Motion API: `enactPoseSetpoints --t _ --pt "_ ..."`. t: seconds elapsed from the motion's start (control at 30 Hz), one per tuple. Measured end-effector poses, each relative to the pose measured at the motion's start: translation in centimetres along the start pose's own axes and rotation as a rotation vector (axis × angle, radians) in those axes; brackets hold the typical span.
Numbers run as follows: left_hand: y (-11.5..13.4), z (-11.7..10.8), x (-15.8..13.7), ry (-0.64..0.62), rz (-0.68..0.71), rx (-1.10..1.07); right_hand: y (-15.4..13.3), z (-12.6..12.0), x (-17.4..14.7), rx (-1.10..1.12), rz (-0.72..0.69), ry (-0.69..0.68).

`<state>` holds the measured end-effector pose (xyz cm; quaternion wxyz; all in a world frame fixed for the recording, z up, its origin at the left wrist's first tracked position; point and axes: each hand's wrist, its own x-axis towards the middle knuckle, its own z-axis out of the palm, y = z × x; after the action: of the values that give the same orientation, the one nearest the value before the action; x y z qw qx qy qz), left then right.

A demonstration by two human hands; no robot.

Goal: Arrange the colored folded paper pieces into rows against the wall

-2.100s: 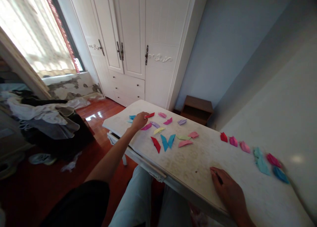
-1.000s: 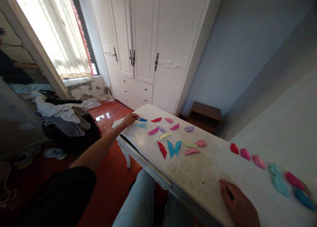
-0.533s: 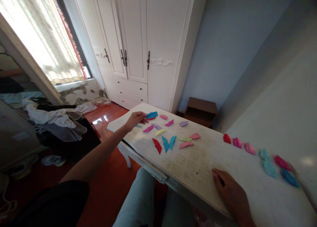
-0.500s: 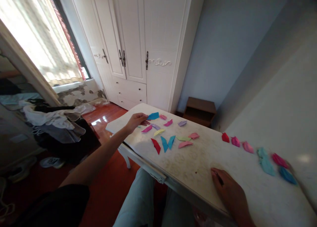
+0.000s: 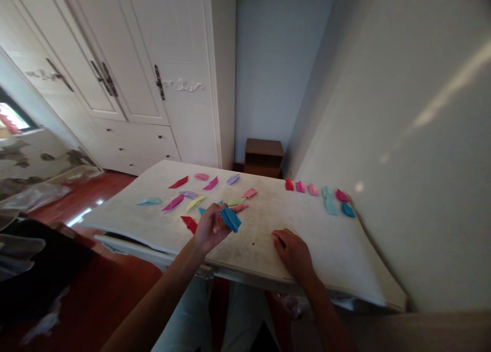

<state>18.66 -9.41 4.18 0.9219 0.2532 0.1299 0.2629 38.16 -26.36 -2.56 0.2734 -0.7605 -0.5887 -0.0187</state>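
Note:
Between the thumb and fingers of my left hand (image 5: 210,226) is a blue folded paper piece (image 5: 230,219), raised over the table. Behind that hand, several folded paper pieces lie scattered, among them a red one (image 5: 189,223), a magenta one (image 5: 173,203), a yellow one (image 5: 196,203) and a light teal one (image 5: 149,201); the hand partly covers some of them. My right hand (image 5: 294,255) rests on the tabletop with its fingers curled in, and nothing shows in it.
The white table (image 5: 264,265) meets a pale wall on the right. Along that side stands a row of puffed-out paper pieces, including a red one (image 5: 289,184) and a blue one (image 5: 347,210). A white wardrobe (image 5: 192,122) and a brown nightstand (image 5: 264,147) are beyond the table.
My left hand has brought the blue paper piece from the table's far left back toward the middle. The view has turned right; my right hand remains resting on the table.

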Motion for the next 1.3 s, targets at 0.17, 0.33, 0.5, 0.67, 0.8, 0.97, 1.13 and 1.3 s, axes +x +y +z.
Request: enactPoseSetpoints --t 0.17,0.33,0.5,0.67,0.8,0.97,1.13,1.3 --pt "-2.3 1.5 1.4 0.036 -0.087 -0.122 -0.5 -0.3 0.1 0.004 0.036 -0.014" --pt "-3.8 3.3 2.8 0.052 -0.071 -0.038 -0.8 -0.6 0.3 -0.001 0.054 -0.038" --pt "-5.6 5.1 4.0 0.016 -0.063 0.0 -0.8 -0.7 0.4 -0.047 0.046 -0.049" --pt "-7.6 7.4 5.4 -0.061 -0.01 0.143 -1.0 -0.7 0.3 -0.084 0.05 -0.048" --pt "-8.7 9.0 6.7 -0.102 0.021 0.196 -1.1 -0.7 0.4 -0.097 0.049 -0.039" --pt "-9.8 10.3 8.7 -0.091 0.022 0.324 -1.0 -0.7 0.4 -0.086 0.039 -0.029" --pt "-11.6 11.2 12.6 -0.02 0.072 0.611 -0.8 -0.8 0.4 -0.041 0.044 -0.04" --pt "-14.2 11.6 18.0 0.122 0.063 0.867 -0.3 -1.0 0.4 0.055 0.057 -0.067"
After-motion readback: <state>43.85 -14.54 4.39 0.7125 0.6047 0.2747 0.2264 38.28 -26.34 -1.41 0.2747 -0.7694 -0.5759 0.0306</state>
